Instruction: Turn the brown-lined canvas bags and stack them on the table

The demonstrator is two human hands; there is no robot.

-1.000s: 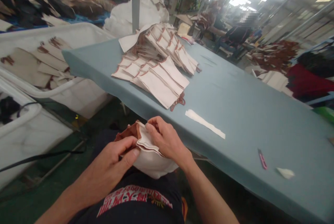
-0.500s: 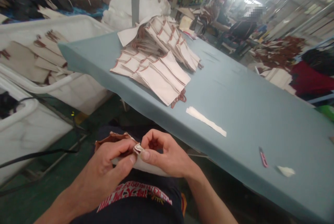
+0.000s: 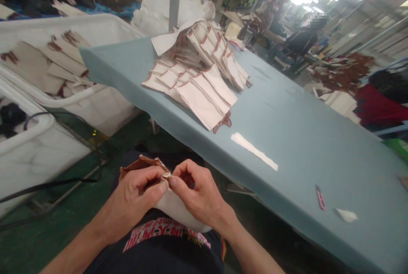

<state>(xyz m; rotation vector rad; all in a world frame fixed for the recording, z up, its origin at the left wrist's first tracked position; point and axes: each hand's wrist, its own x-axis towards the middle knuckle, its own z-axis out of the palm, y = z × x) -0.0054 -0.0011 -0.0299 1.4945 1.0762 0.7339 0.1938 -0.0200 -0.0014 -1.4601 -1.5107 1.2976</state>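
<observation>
Over my lap, below the table's near edge, I hold a cream fabric piece (image 3: 183, 212) with brown cloth along its far side. My left hand (image 3: 135, 193) pinches the folded edge between thumb and forefinger. Against it, my right hand (image 3: 200, 193) grips the same edge with thumb and bent fingers, the fingertips of both hands almost touching. A small pale fold shows between them. Much of the piece is hidden behind my hands. On the table, a stack of similar cream pieces with brown edging (image 3: 204, 99) lies beyond my hands.
The blue-grey table (image 3: 287, 129) runs diagonally to the right. It bears a white strip (image 3: 255, 151), a small pink-handled cutting tool (image 3: 320, 198) and a pale scrap (image 3: 347, 215). At left stands a white bin (image 3: 105, 114) of cream pieces. A person (image 3: 302, 42) sits far back.
My right hand has turned slightly and its fingertips have closed in on the fold; more of the cream cloth shows beneath. The whole view has shifted a little.
</observation>
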